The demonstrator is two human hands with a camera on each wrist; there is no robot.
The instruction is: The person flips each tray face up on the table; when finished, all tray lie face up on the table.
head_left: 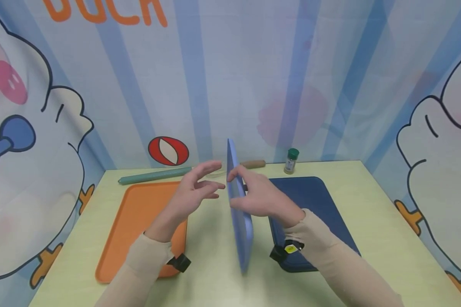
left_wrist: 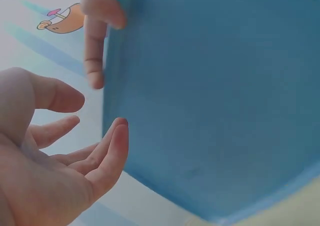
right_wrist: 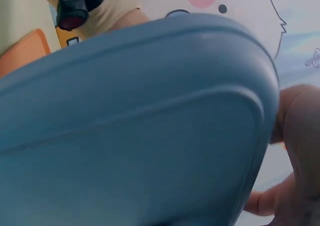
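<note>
A light blue tray [head_left: 243, 230] stands on its edge, upright, between the two hands. My right hand [head_left: 259, 192] grips it near the upper rim, with the thumb and a finger on the side facing left. To the left of the tray is my left hand [head_left: 194, 189], its fingers spread and pointing at the tray, holding nothing. The left wrist view shows these fingers loosely bent beside the broad face of the tray [left_wrist: 215, 96]. In the right wrist view the tray's rounded corner [right_wrist: 220, 61] hides part of the right hand [right_wrist: 300, 156].
An orange tray [head_left: 138, 230] lies on the left of the table, and a dark blue tray [head_left: 311, 196] on the right. Along the back edge are a long teal rod [head_left: 155, 175], a wooden handle [head_left: 255, 163] and a small green-capped jar [head_left: 290, 162]. A printed curtain [head_left: 230, 76] hangs behind.
</note>
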